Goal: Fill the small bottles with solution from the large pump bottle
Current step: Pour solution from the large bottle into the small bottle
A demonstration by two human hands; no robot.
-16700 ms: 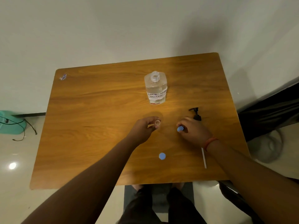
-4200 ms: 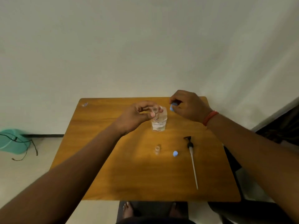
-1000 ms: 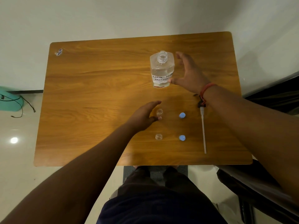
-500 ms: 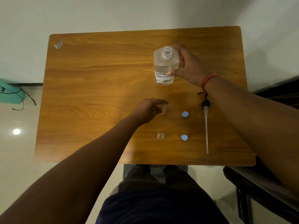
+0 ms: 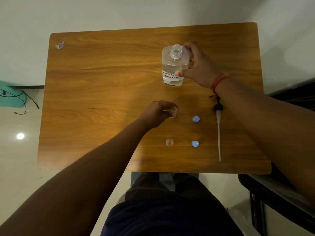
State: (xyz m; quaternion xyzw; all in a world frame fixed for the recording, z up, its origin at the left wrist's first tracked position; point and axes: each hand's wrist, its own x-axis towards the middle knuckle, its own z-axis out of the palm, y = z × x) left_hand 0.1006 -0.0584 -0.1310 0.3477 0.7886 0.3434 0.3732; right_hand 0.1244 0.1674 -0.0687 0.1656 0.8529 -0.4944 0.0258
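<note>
The right hand [image 5: 200,65] is wrapped around the large bottle [image 5: 173,65], thumb on its handwritten label and fingers behind its far side; the bottle stands toward the far middle of the wooden table [image 5: 105,92], neck open, with clear liquid reaching well up its body. Nearer the person, the left hand [image 5: 160,113] has its fingertips pinched on one small bottle [image 5: 172,111], which is mostly hidden by those fingers (its contents cannot be told). A second small bottle [image 5: 169,142] stands uncapped and apart from both hands, closer to the near edge; it looks clear inside, though whether it holds liquid is unclear. Two blue caps [image 5: 195,119] lie right of the small bottles, one beside each. The pump with its long tube [image 5: 218,132] lies farther right, partly under the right forearm.
</note>
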